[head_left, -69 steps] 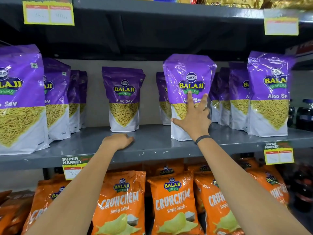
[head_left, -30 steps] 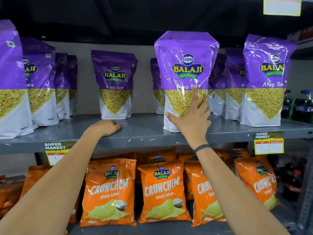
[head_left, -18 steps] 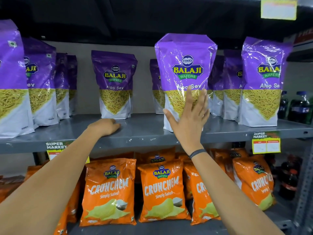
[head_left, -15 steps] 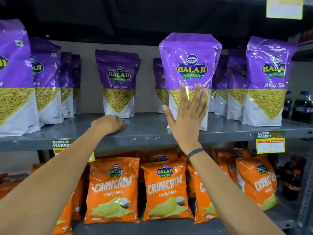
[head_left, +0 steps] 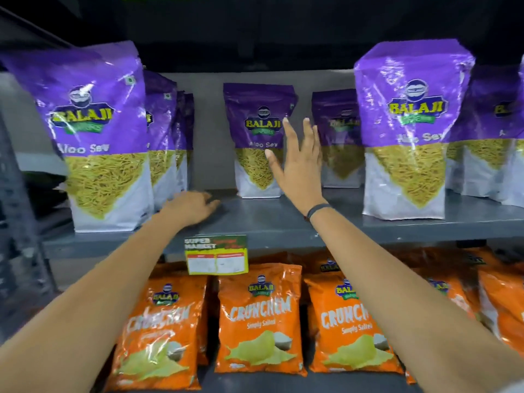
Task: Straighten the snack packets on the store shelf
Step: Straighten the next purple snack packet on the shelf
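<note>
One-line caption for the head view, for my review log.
Right hand open, raised before a set-back purple Aloo Sev packet; left hand rests on the grey shelf.

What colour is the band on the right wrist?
Black or very dark wristband, seen in the head view, the only view.

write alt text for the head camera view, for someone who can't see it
A person's open right hand reaches toward a purple Aloo Sev packet set back on a grey shelf, while the left hand rests on the shelf. Orange Crunchem packets fill the shelf below.
</note>
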`<state>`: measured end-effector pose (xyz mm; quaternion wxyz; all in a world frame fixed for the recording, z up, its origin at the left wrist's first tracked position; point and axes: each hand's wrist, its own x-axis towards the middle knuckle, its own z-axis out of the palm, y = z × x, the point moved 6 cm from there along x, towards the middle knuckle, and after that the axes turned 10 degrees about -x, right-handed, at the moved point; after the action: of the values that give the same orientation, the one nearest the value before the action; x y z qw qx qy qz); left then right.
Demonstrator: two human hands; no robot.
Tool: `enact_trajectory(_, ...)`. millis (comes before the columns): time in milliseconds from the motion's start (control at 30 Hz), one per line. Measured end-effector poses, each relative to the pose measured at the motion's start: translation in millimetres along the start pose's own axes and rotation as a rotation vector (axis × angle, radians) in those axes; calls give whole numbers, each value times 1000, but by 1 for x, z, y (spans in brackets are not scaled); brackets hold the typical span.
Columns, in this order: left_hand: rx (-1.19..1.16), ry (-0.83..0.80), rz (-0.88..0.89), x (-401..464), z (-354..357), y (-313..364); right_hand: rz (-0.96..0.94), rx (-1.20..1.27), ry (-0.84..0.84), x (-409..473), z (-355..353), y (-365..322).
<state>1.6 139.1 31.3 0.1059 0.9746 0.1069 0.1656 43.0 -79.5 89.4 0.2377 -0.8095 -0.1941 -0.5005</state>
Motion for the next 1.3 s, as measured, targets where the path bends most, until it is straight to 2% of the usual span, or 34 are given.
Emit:
enact_trajectory(200, -70, -129, 49, 8, 21, -8, 108, -51, -184, 35, 68, -24)
enact_trajectory(333, -60, -123, 53, 17, 25, -11, 151, -114, -297, 42, 103, -24)
enact_trajectory(533, -58, -112, 41, 19, 26, -11, 282, -24, -471, 47, 133, -10)
enact_trajectory(867, -78, -123, 29, 16, 25, -10, 341, 2, -490, 52, 143, -6)
enact_trajectory(1300, -97, -127, 16, 15, 24, -11, 341, 23, -448, 37, 114, -12)
